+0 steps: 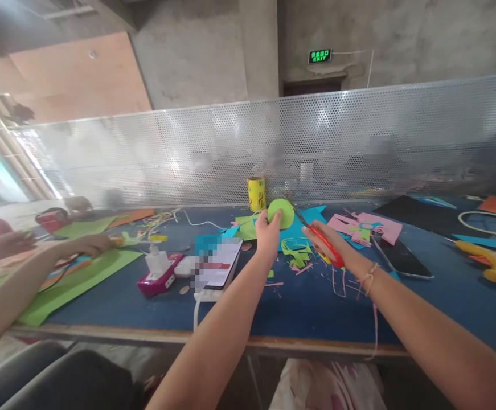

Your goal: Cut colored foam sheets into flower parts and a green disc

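A round piece of green paper [282,213] is pinched in my left hand [268,232], its thumb lying on the near face. My right hand [322,242] is closed around the red handles of a pair of scissors [332,251]. The scissor blades point up and left towards the right rim of the green circle; whether they touch it I cannot tell. Below my hands, curly green paper scraps [298,250] and thin pink strips lie on the blue table [290,319]. Blue paper [316,215] lies behind them, with cut pink paper [382,226] to the right.
A yellow can [257,193] stands by the perforated metal screen [213,154]. Left are a lit phone [220,265] and a purple power strip [162,279] with cables. Right are a dark phone [402,259] and a yellow glue gun [489,261]. A co-worker's hand [89,245] rests over green paper.
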The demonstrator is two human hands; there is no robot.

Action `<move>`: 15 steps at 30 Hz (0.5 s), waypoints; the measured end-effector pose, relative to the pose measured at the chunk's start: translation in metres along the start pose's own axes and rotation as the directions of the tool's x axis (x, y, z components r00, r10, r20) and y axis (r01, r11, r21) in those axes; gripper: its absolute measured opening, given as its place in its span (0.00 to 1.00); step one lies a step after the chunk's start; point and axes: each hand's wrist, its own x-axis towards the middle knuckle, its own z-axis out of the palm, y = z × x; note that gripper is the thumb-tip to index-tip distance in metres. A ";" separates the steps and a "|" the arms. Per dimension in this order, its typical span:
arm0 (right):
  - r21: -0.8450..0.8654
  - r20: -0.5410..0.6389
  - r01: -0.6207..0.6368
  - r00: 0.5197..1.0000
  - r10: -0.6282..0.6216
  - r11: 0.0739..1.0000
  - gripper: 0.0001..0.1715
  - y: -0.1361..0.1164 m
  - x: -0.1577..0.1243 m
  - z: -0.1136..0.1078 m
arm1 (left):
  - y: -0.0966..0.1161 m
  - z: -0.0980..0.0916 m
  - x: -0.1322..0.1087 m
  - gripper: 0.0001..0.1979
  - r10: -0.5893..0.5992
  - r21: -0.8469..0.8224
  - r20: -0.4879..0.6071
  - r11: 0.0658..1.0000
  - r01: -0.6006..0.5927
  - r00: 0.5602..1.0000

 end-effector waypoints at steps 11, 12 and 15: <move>-0.080 -0.032 0.027 0.999 -0.029 0.996 0.25 0.003 0.002 0.002 | 0.001 -0.001 0.002 0.14 0.011 0.032 -0.044 0.999 -0.010 0.999; -0.060 -0.037 0.018 0.999 -0.020 0.998 0.26 0.002 0.002 0.002 | 0.001 -0.001 0.002 0.14 0.009 0.034 -0.043 0.999 -0.007 0.999; 0.039 -0.018 -0.014 1.000 0.015 0.999 0.29 0.003 0.000 0.003 | 0.002 0.000 0.001 0.13 -0.004 0.045 -0.035 0.999 0.006 0.999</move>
